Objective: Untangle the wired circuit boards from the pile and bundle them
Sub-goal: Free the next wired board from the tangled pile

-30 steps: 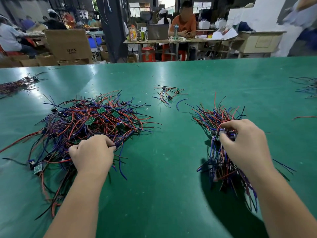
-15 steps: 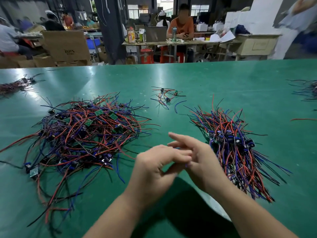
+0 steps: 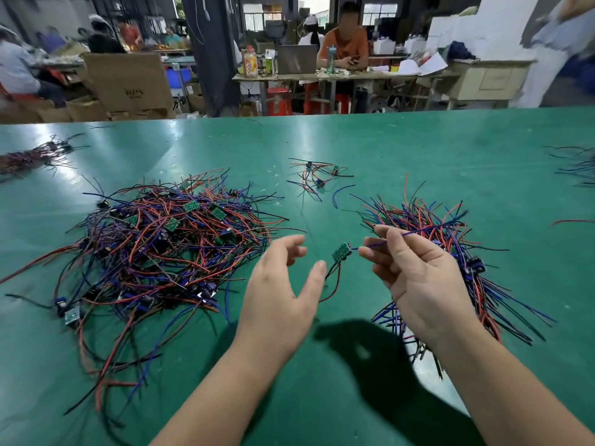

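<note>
A tangled pile (image 3: 161, 249) of small green circuit boards with red, blue and black wires lies on the green table at the left. A sorted bundle (image 3: 444, 239) of wired boards lies at the right. Between them, above the table, my right hand (image 3: 415, 278) pinches the blue wire of one small green circuit board (image 3: 342, 252); the board hangs left of the fingers, its red and black wires trailing down. My left hand (image 3: 280, 294) hovers just left of that board, fingers spread and relaxed, holding nothing.
A few loose wired boards (image 3: 317, 175) lie farther back in the middle. More wire heaps sit at the far left (image 3: 32, 156) and the far right edge (image 3: 576, 165). Beyond the table (image 3: 418, 149) people sit at benches among cardboard boxes.
My hands, together half a second ago, have parted. The right hand now holds a single wired board by its blue wire, and the left hand has opened beside it.
</note>
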Tool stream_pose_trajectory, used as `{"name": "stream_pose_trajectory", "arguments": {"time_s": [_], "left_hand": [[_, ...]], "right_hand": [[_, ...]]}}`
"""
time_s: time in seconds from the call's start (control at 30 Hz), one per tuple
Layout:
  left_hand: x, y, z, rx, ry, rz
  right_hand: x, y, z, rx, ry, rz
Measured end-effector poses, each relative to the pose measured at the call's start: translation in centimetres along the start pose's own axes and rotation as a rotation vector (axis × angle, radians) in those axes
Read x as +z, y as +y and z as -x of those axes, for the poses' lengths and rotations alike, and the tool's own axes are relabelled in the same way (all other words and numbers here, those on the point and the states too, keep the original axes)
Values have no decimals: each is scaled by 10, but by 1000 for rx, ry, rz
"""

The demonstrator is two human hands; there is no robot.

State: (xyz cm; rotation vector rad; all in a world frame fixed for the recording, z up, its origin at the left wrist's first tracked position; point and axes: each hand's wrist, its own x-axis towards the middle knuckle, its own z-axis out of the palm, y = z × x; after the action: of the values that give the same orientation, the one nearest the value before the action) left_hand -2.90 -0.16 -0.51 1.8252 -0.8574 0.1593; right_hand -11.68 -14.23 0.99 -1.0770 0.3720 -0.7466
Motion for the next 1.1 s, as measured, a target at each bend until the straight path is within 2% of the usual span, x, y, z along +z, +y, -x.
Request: {"name": "stream_pose_trajectory", "arguments": {"time_s": [0.07,0.13,0.23,0.33,0.47,0.57,0.67,0.77,0.87,1.0,1.1], "left_hand": [[0,-5,-2,-119,-103,36],[1,-5,-2,-190,-194,180],[5,2,0,-252,-249,423],[6,9,0,-406,-292,603],[5,15,-1,-585,-302,717],[3,17,-1,-605,-261,752],[1,18,-3,-607,-237,769],[-3,21,-3,-632,-285,786],[-7,24,-2,-669,-438,795],[-13,25,-1,-694,-669,804],[-17,23,-3,-709,-746,812]], "right_hand": [[1,-1,0,36,-37,-51],[2,-2,2,74,-70,-77],[4,-3,4,135,-110,-89],[5,-2,4,143,-114,-60],[5,-4,8,161,-113,204],[6,-2,12,299,-288,414],[5,7,14,217,-362,590],[6,6,14,105,-349,480],[7,1,13,45,-309,353],[4,-3,10,147,-271,169],[2,-5,8,221,-266,135]]}}
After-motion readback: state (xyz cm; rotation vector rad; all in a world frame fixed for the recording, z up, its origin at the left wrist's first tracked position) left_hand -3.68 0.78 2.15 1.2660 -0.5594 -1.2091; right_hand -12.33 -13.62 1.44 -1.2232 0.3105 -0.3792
